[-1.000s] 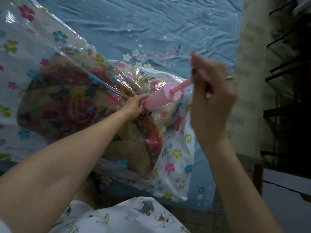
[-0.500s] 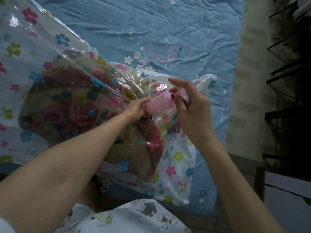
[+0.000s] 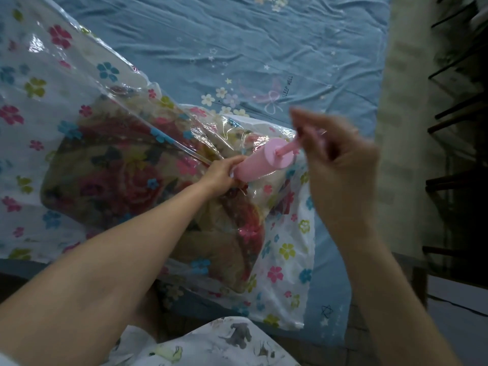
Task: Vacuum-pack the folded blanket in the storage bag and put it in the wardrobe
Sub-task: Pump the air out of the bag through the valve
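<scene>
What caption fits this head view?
Left hand steadies pink pump on bagged blanket; right hand grips its plunger.

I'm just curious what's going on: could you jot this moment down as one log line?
step: pumping air out | left hand: holds pump on bag | right hand: grips plunger handle, drawn out | blanket: inside bag, on bed

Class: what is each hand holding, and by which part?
Left hand grips the pink pump at the barrel's lower end, against the bag. Right hand pinches its plunger handle, pulled out.
</scene>
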